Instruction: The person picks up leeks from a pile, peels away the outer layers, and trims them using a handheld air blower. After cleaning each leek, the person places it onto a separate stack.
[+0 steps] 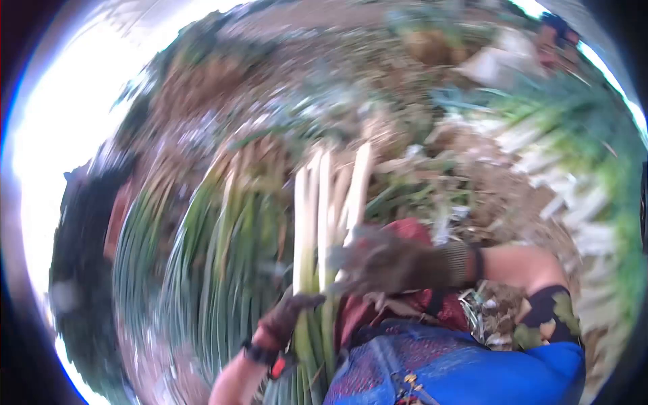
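Note:
A bunch of long green onions [305, 223] lies upright in the middle of the head view, with white stems at the top and green leaves running down. My left hand [290, 318], in a dark glove with a dark band at the wrist, is closed around the stalks where white turns to green. Across the white stems from the right comes my right hand [381, 263], in a dirty, ribbed-cuff glove. Motion smears its fingers, which overlap the stems, so I cannot tell their grip.
More green onions [223, 263] lie in bunches to the left, roots upward. A long row of white-stemmed onions [587, 202] curves down the right side. Loose leaves and trimmings [418, 189] litter the soil. A white sack [503, 61] and another person [557, 40] are at the top right.

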Action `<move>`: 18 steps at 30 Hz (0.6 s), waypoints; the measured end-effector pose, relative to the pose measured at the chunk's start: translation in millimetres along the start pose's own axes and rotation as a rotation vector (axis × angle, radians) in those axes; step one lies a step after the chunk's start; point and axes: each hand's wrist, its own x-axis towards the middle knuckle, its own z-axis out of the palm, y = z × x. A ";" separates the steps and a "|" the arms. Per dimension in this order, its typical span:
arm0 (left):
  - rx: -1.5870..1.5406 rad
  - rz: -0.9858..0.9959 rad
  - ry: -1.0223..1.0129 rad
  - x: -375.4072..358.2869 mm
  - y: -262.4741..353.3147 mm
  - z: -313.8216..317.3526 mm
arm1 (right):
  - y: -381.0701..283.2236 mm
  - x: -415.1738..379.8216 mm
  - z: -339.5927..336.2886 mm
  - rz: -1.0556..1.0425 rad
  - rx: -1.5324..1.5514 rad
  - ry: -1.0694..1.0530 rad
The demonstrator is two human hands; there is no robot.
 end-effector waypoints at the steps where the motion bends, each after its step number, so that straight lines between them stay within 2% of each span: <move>1: -0.023 0.041 -0.083 9.0 -0.7 7.1 | 0.1 1.4 12.3 -0.073 -0.072 0.094; 2: -0.043 0.074 -0.175 16.8 0.6 12.5 | 7.9 3.9 28.8 -0.036 -0.258 0.248; 3: 0.034 0.133 -0.165 15.2 4.8 25.0 | 26.2 14.9 30.9 -0.162 -0.155 0.406; 5: 0.183 0.149 -0.186 19.5 16.6 44.4 | 26.8 17.4 29.8 0.082 -0.170 0.297; 8: 0.350 0.167 -0.196 22.5 28.3 68.7 | 9.7 28.5 -8.5 0.370 0.228 -0.294; 11: 0.459 0.198 -0.202 22.0 34.2 82.3 | 9.2 21.4 -8.0 0.285 0.236 -0.235; 18: 0.632 0.303 -0.179 16.3 43.6 97.0 | 14.4 -3.9 -18.1 0.230 0.117 -0.088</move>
